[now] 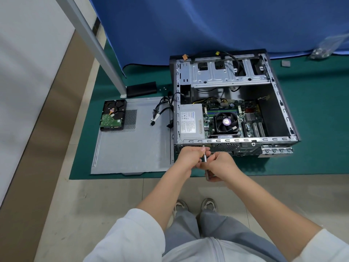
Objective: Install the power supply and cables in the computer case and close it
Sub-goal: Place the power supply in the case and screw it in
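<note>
The computer case (234, 103) lay open on its side on the green mat (311, 148), the power supply (190, 121) seated in its near-left corner. The right hand (220, 166) grasped the screwdriver (205, 159) by its handle, tip at the case's rear panel. The left hand (188, 157) pinched the shaft. The side panel (136, 144) lay flat just left, bearing 1 hard drive (113, 115), loose cables (160, 110) trailing over its edge.
</note>
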